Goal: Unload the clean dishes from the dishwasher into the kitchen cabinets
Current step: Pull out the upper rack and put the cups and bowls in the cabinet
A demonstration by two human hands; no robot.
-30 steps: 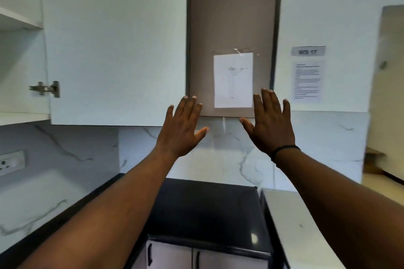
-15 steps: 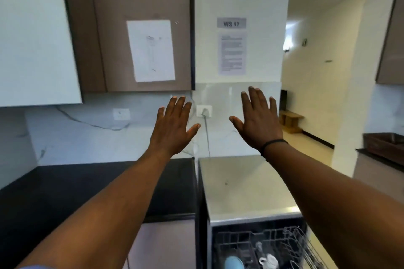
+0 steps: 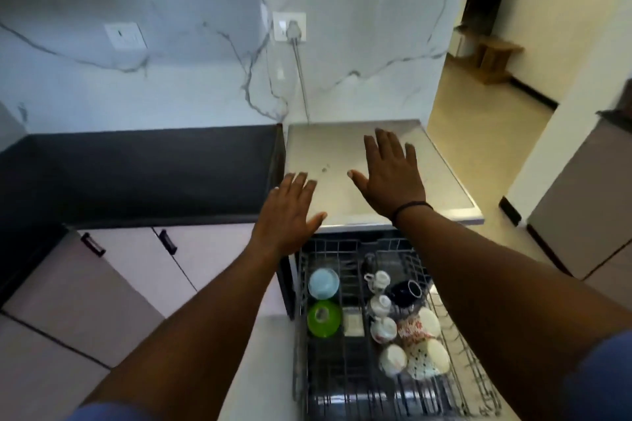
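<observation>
The pulled-out dishwasher rack (image 3: 478, 366) sits at the bottom middle. It holds a light blue bowl (image 3: 323, 283), a green bowl (image 3: 324, 318), a dark mug (image 3: 407, 291), white cups (image 3: 380, 304) and patterned mugs (image 3: 415, 331). My left hand (image 3: 287, 215) hovers flat, fingers straight, over the rack's back left corner. Beyond the rack, above the steel dishwasher top (image 3: 444, 167), my right hand (image 3: 393, 174) is spread flat with a black band at the wrist. Neither hand holds anything.
A black countertop (image 3: 143, 174) runs left of the dishwasher, with pale lower cabinet doors (image 3: 130, 270) and dark handles under it. The marble backsplash carries a wall socket (image 3: 289, 26) with a cable. To the right, a doorway (image 3: 478, 85) opens onto a tan floor.
My view has swung right and tipped down from the upper cabinets to the open dishwasher rack. Both hands stay flat and empty, now low over the dishwasher.
</observation>
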